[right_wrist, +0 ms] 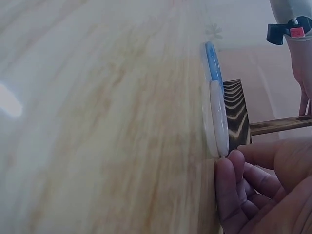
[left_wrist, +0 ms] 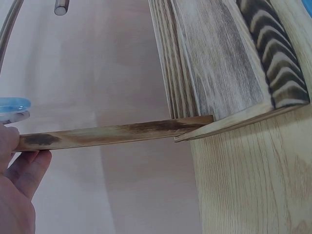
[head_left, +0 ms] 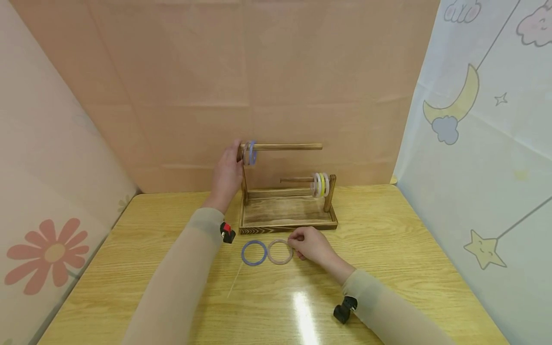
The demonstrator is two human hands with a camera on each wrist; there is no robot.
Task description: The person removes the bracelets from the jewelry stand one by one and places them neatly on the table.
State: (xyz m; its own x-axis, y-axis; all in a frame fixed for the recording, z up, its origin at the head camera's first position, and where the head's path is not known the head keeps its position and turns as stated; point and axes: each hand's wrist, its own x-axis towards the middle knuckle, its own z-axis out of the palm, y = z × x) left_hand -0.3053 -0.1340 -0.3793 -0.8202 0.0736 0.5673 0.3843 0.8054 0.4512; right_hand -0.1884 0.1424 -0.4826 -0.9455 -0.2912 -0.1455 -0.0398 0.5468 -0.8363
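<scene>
A wooden bangle stand has a tall left post with an upper bar and a shorter right post with a lower bar. My left hand grips the top of the tall post, right beside a blue bangle and a paler one on the upper bar. In front of the stand, a pale pink bangle lies on the table against another blue bangle. My right hand pinches the pale bangle's right edge between thumb and fingertips; the right wrist view shows this rim edge-on.
Several bangles, among them a yellow one, hang on the lower bar by the right post. The stand's shallow tray base rests on the wood-grain table. A plain backdrop rises behind, with patterned side walls.
</scene>
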